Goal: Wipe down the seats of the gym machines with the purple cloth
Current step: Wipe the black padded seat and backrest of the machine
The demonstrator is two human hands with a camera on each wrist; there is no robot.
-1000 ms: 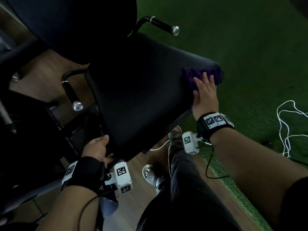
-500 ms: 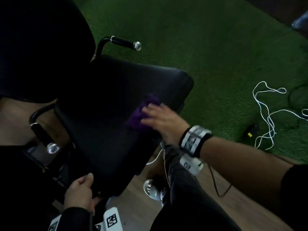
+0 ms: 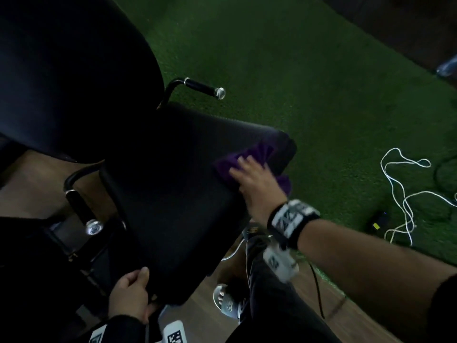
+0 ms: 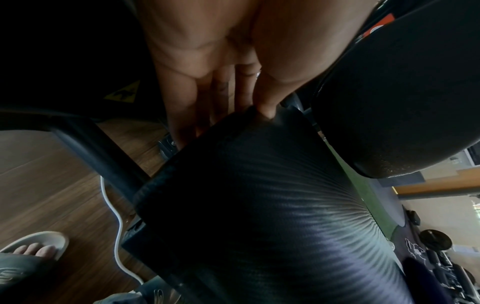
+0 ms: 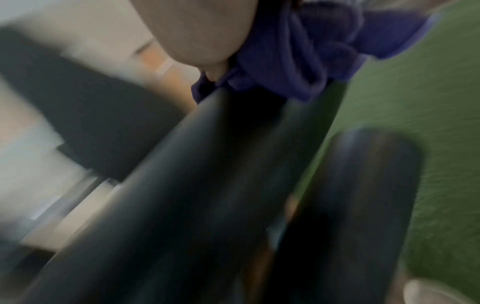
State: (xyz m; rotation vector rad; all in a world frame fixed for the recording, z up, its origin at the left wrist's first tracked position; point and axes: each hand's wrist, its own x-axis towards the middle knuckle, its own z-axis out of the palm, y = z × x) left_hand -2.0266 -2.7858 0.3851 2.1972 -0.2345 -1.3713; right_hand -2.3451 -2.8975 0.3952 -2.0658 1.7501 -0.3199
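Observation:
The black padded seat [image 3: 173,194] of a gym machine fills the middle of the head view. A purple cloth [image 3: 249,158] lies bunched on its far right corner. My right hand [image 3: 254,180] presses flat on the cloth with fingers spread. In the blurred right wrist view the cloth [image 5: 298,51] is crumpled under my palm against the seat [image 5: 182,185]. My left hand [image 3: 131,293] grips the seat's near corner. The left wrist view shows its thumb [image 4: 267,107] on top of the seat [image 4: 259,205] and the fingers beneath the edge.
The black backrest [image 3: 61,70] rises at upper left. Two chrome-capped handles [image 3: 205,89] [image 3: 82,211] flank the seat. Green turf [image 3: 321,70] lies beyond, with a white cable [image 3: 405,194] and a small black device [image 3: 378,222]. My leg and sandalled foot [image 3: 227,303] stand on the wooden floor.
My right hand swept the cloth from the seat's far right corner toward the middle, then back to that corner. The left hand kept its grip on the seat edge.

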